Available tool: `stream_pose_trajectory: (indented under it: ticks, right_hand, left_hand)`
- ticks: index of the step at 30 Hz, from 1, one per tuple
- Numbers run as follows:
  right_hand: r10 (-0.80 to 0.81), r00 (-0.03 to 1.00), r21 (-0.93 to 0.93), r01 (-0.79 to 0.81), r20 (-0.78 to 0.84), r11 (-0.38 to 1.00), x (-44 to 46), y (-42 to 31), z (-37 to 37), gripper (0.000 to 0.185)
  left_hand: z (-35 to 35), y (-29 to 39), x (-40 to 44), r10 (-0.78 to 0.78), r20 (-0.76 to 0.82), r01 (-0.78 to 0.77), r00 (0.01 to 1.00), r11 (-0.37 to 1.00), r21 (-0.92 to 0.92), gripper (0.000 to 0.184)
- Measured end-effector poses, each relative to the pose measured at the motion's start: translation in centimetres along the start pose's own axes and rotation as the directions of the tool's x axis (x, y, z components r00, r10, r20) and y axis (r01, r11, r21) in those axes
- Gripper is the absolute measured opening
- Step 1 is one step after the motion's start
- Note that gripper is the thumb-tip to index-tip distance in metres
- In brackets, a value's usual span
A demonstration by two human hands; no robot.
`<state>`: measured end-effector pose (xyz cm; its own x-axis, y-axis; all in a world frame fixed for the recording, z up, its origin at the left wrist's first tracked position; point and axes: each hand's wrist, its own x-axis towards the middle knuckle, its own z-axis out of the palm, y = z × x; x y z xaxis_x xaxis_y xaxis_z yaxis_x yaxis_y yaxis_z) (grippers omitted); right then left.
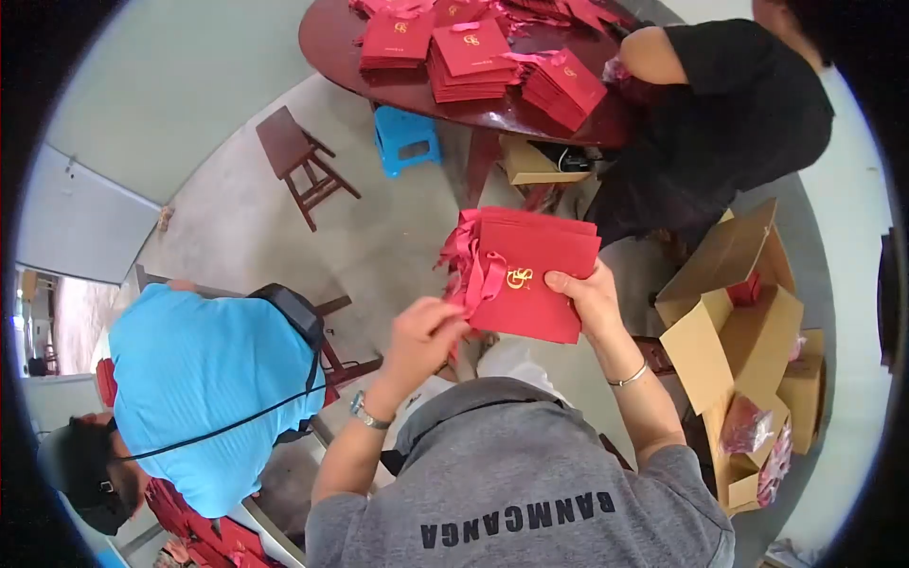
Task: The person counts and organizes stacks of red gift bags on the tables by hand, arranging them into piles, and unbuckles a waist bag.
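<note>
1. Your right hand (587, 292) grips a stack of flat red paper bags (540, 275) with gold lettering, held before your torso.
2. Your left hand (424, 338) pinches their glossy pink ribbons (487, 282).

Across the top of the frame, you have a table (417, 93) with stacks of bags (471, 47) on it, a person (739, 104) at its right end and a box (530, 163) beneath it. A plastic stool (407, 142) stands by its near edge, a wooden stool (298, 156) farther left. At centre, a bag stack (535, 275) lies between your left hand (426, 336) and right hand (589, 295). Another person (213, 388) is at lower left, open cartons (757, 341) at right, one holding a packet (746, 426)
</note>
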<state>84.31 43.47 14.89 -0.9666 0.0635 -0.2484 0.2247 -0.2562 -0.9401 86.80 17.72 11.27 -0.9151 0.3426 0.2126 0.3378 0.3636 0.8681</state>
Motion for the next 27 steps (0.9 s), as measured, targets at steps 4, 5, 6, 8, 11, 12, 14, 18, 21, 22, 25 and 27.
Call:
stream_pose_trajectory:
  ticks: [4,5,6,8,11,12,14,18,21,22,25,27]
  right_hand:
    - [-0.042,0.999,-0.167,0.047,0.031,0.985,3.6,-1.0,-2.1,0.039]
    - [-0.037,0.998,-0.169,0.044,0.047,0.985,4.4,-1.5,-2.4,0.039]
    - [-0.062,0.998,-0.395,0.058,0.003,0.917,5.2,-2.2,-2.5,0.039]
    - [-0.099,0.995,-0.6,0.066,-0.022,0.797,6.8,-3.6,-2.6,0.039]
    - [-0.084,0.996,-0.798,0.054,0.005,0.601,9.4,-5.0,-2.9,0.039]
    - [-0.077,0.997,-0.765,0.073,0.031,0.64,10.3,-5.2,-3.3,0.038]
    - [-0.069,0.996,-0.735,0.091,0.061,0.672,12.1,-5.9,-4.4,0.037]
    - [0.212,0.954,-0.352,-0.128,0.21,0.927,15.0,-6.5,-7.9,0.041]
    - [0.27,0.921,-0.235,-0.206,0.281,0.95,16.1,-6.5,-8.7,0.044]
    - [0.268,0.918,-0.192,-0.218,0.293,0.957,16.4,-6.6,-8.7,0.045]
    - [0.279,0.912,-0.151,-0.244,0.3,0.958,17.4,-7.0,-9.3,0.046]
    - [0.268,0.924,-0.134,-0.239,0.273,0.962,17.5,-7.1,-9.3,0.046]
  left_hand:
    - [0.4,-7.4,2.6,-0.618,-0.208,0.49,0.758,0.75,-0.444,0.026]
    - [0.5,-8.2,3.7,-0.742,-0.295,0.503,0.602,0.639,-0.582,0.022]
    - [1.4,-8.3,4.6,-0.614,-0.458,0.433,0.643,0.785,-0.443,0.031]
    - [3.0,-3.8,7.8,-0.169,-0.57,0.262,0.804,0.961,0.085,0.051]
    - [8.1,1.2,12.7,0.045,-0.396,0.142,0.917,0.892,0.429,0.077]
    - [8.7,0.7,13.5,0.043,-0.407,0.149,0.912,0.892,0.426,0.077]
    - [9.8,-1.1,15.1,-0.42,-0.341,0.326,0.841,0.897,-0.299,0.08]
    - [10.0,-7.0,15.3,-0.168,-0.213,0.086,0.962,0.934,-0.347,0.053]
    - [8.4,-4.8,16.6,-0.361,-0.133,0.289,0.923,0.879,-0.379,0.036]
    - [7.9,-4.8,17.2,-0.384,-0.105,0.34,0.917,0.893,-0.296,0.032]
    - [7.1,-6.1,18.3,-0.079,-0.306,0.075,0.949,0.997,-0.025,0.024]
    - [6.2,-7.4,18.4,-0.018,-0.301,0.053,0.953,0.993,0.108,0.022]
